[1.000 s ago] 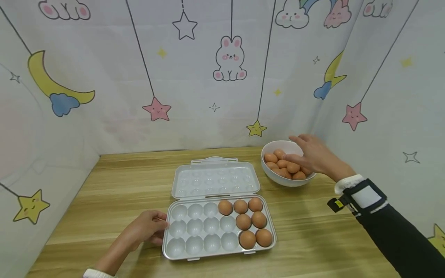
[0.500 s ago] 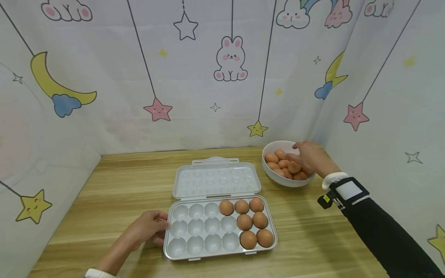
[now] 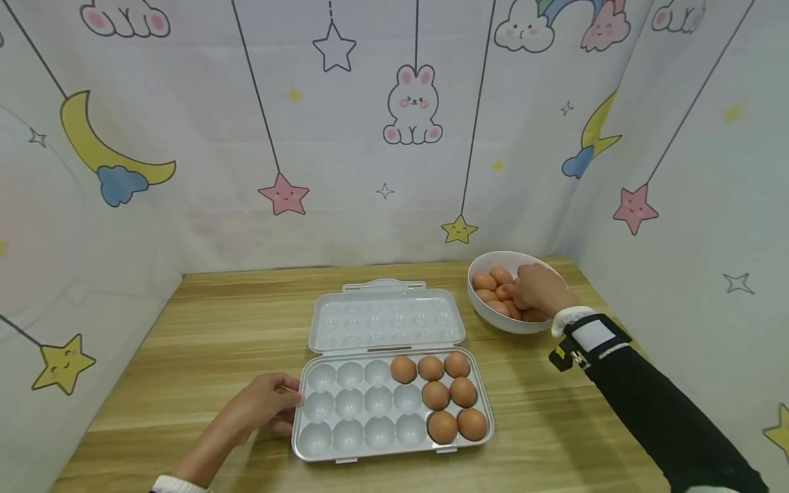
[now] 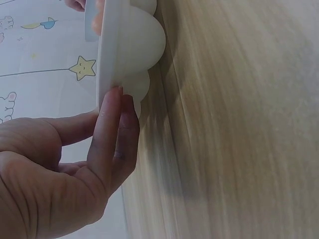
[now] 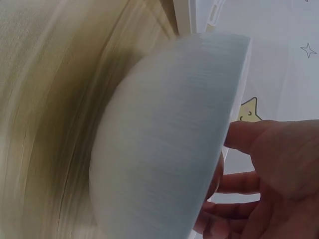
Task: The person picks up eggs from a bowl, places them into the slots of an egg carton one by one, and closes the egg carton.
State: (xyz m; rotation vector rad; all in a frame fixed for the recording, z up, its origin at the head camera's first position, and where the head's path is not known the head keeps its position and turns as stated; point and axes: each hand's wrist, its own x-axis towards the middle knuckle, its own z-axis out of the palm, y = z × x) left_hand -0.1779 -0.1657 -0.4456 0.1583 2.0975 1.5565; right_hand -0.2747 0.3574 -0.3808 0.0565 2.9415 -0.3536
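A white plastic egg tray (image 3: 379, 400) lies open on the wooden table; brown eggs (image 3: 435, 396) fill several cups at its right end. My left hand (image 3: 261, 402) holds the tray's left edge, and in the left wrist view its thumb and fingertips pinch the rim (image 4: 105, 59). At the back right stands a white bowl (image 3: 493, 319) with several brown eggs (image 3: 483, 281). My right hand (image 3: 541, 287) reaches down into it. Behind the bowl's wall in the right wrist view, the curled fingers and thumb are around an egg (image 5: 218, 174), mostly hidden.
The tray's lid (image 3: 385, 322) lies folded back behind it, left of the bowl. White curtains (image 3: 345, 226) printed with stars, moons and rabbits enclose the wooden table (image 3: 234, 322) at the back and sides. A wrist strap (image 3: 594, 335) is on my right forearm.
My right hand has moved left and down from above the bowl's right rim into the eggs, its fingers curling in. The left hand has stayed at the tray's edge.
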